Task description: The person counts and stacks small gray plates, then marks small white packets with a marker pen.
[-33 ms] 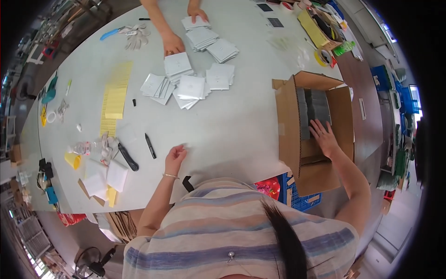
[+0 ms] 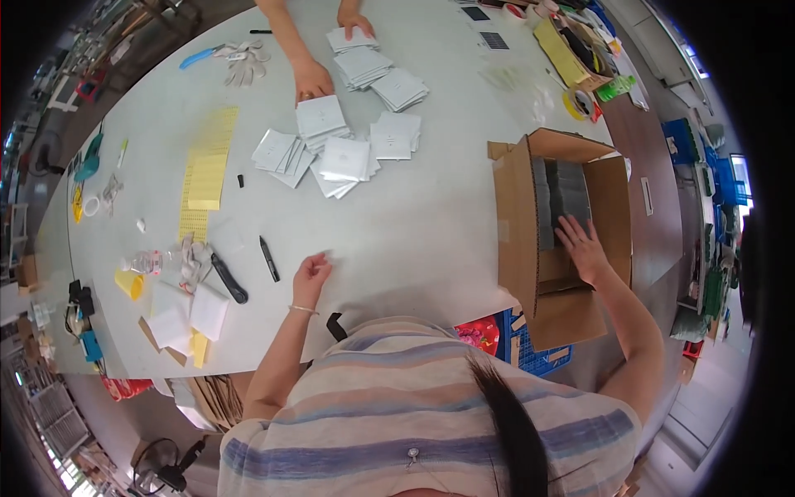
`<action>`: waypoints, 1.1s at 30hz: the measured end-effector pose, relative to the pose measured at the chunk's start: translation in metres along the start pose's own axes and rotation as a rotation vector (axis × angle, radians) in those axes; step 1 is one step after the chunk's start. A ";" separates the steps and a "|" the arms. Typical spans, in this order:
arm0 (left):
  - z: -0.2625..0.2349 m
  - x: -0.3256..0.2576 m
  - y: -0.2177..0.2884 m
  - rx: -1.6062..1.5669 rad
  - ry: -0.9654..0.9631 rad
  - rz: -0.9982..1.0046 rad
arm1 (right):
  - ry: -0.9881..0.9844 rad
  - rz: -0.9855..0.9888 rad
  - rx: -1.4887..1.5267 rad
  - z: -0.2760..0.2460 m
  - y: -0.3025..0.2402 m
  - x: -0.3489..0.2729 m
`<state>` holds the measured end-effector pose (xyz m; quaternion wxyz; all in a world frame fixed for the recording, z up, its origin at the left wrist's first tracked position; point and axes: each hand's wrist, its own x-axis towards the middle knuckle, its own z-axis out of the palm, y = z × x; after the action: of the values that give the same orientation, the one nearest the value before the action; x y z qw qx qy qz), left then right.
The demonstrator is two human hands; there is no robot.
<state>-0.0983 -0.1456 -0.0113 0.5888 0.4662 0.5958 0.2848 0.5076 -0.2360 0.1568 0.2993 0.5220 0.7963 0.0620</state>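
My right hand (image 2: pixel 585 251) reaches into an open cardboard box (image 2: pixel 513 224) on the right, fingers stretched out. Its fingertips lie at the near end of dark grey flat pieces (image 2: pixel 568 190) stacked in rows inside; whether they press on them is hard to tell. Close to the table's front edge, my left hand (image 2: pixel 310 280) hovers or rests with its fingers curled together. Something small and pale may be at its fingertips, too faint to name. A black marker (image 2: pixel 269 258) lies to the left of that hand.
Across the table, another person's hands (image 2: pixel 314 80) touch piles of white square packets (image 2: pixel 344 157). Yellow sheets (image 2: pixel 209 170), a black-handled cutter (image 2: pixel 228 279), gloves (image 2: pixel 244 63) and white paper (image 2: pixel 209 313) lie leftward. A yellow box (image 2: pixel 571 54) stands at the far right.
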 end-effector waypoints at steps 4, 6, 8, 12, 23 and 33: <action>-0.016 0.044 0.025 0.255 0.179 0.176 | -0.012 0.290 0.177 -0.085 0.016 0.016; -0.026 0.072 0.038 0.352 0.275 0.227 | 0.352 0.360 0.324 -0.113 0.013 0.049; -0.035 0.100 0.047 0.456 0.378 0.330 | 0.458 0.214 0.552 -0.155 -0.023 0.113; -0.026 0.133 0.081 0.750 0.315 0.402 | 0.220 -0.034 0.987 -0.169 -0.122 0.227; 0.032 0.148 0.020 0.643 0.233 -0.085 | 0.285 0.703 1.494 -0.100 -0.278 0.360; 0.041 0.165 -0.012 0.496 0.089 0.189 | 0.075 0.731 1.890 -0.084 -0.260 0.329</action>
<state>-0.0402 -0.0120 -0.1000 0.4005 0.6369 0.6264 0.2039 0.1645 -0.0482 -0.0172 -0.2988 0.7545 0.3196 -0.4892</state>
